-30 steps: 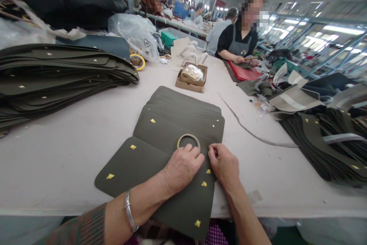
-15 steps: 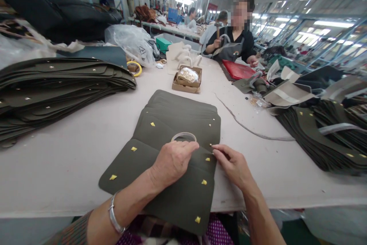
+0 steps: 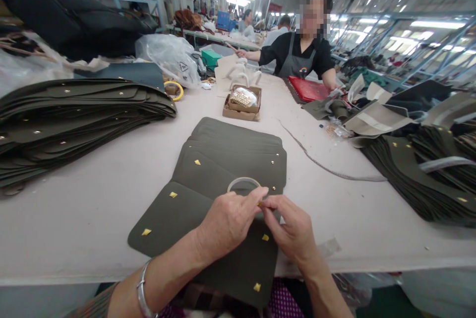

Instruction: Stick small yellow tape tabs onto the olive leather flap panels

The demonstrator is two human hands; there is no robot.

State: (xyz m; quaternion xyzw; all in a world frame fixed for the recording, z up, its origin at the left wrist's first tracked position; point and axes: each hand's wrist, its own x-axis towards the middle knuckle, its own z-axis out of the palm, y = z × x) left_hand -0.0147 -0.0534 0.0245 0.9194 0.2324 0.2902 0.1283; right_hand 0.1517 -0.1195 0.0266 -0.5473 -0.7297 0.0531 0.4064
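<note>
My left hand point(image 3: 232, 216) is closed around a narrow roll of tape point(image 3: 243, 179), whose pale ring stands above my fingers. The fingertips of my right hand point(image 3: 292, 226) are pinched together and meet my left thumb and forefinger, with a small yellow bit point(image 3: 259, 204) at the pinch. Both hands are over a fanned stack of dark olive panels point(image 3: 238, 139). The front panel point(image 3: 163, 219) carries yellow tape pieces point(image 3: 146, 232) along its sides and overhangs the table's front edge. Small metal studs point(image 3: 273, 162) show along the right side of the stack.
A small cardboard box point(image 3: 241, 112) of gold-coloured studs stands beyond the panels. Thick piles of olive panels lie left point(image 3: 82, 119) and right point(image 3: 405, 179). A cord point(image 3: 316, 161) crosses the pale table point(image 3: 92, 228). A co-worker point(image 3: 303, 55) sits opposite by a red piece point(image 3: 307, 89).
My right hand has moved from the stud at the panel's right edge leftward to meet my left fingers. The tape roll has shifted slightly right. The co-worker's hammer arm has reached out sideways.
</note>
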